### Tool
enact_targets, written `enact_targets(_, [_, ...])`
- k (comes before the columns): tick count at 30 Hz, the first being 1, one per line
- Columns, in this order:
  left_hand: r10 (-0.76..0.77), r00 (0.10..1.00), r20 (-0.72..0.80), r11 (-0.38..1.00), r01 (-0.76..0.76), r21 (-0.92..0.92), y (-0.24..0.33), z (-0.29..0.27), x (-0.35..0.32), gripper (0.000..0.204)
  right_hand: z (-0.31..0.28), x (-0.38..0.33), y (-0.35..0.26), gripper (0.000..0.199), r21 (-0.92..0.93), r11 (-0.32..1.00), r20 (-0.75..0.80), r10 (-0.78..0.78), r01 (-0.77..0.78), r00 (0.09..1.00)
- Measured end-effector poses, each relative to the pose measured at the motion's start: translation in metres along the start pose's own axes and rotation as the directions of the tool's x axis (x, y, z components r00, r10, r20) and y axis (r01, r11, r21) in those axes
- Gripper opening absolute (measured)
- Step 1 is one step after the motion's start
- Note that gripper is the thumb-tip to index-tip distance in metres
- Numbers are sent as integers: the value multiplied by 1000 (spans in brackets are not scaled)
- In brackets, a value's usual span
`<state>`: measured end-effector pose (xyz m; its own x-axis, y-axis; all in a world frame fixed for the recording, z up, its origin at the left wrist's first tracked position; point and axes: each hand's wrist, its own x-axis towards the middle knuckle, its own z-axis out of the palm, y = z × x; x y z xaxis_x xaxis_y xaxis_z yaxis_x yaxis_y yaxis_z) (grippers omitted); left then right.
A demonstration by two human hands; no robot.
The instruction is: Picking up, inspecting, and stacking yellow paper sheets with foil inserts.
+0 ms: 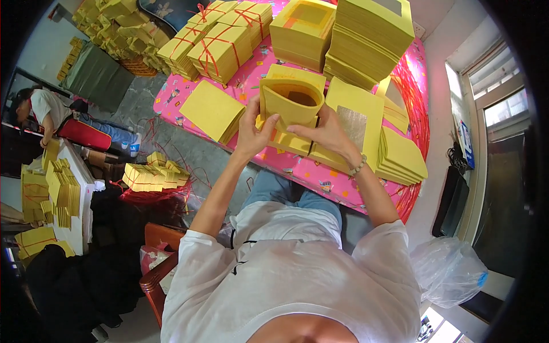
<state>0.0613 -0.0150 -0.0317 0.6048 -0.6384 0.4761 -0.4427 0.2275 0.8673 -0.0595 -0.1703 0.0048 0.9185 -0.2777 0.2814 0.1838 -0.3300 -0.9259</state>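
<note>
Both my hands are closed on a yellow paper stack [286, 110], whose top bows apart into a rounded opening with an orange-brown inside. My left hand [255, 128] grips its left side, thumb on the near face. On the other side my right hand [330, 134] clasps it the same way. More yellow paper lies beneath it on the pink patterned tabletop [294, 166]. Left of my hands is a flat yellow paper pile [210, 110]. By my right hand lies yellow paper with a silvery-brown square [351, 126], and a fanned yellow pile [400, 155] sits farther right.
Bundles tied with red string [222, 52] and tall yellow stacks [369, 43] fill the table's far side. Red strings [420, 108] hang along its right edge. At left, a person [51, 111] bends by a white table [86, 188] with yellow bundles. A wooden chair [157, 280] stands lower left.
</note>
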Motion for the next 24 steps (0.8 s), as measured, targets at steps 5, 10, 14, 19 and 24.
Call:
enact_targets(5, [-70,997,21,987,72,-140,4,3,4,47,-7,1,0,68,-73,989,30,134,-132,990])
enact_targets(10, [-161,984,74,911,177,-373,28,15,12,42,-2,5,3,55,249,967,-91,70,-45,993])
enact_targets(14, [-345,923,174,827,386,-410,39,15,19,39,-6,6,3,48,284,955,-128,120,-79,984])
enact_targets(19, [-451,861,236,746,509,-430,52,20,26,36,-12,5,-3,37,337,928,-147,217,-158,965])
enact_targets(24, [-485,844,230,751,537,-385,57,22,30,33,-15,5,-3,39,340,921,-143,249,-189,958])
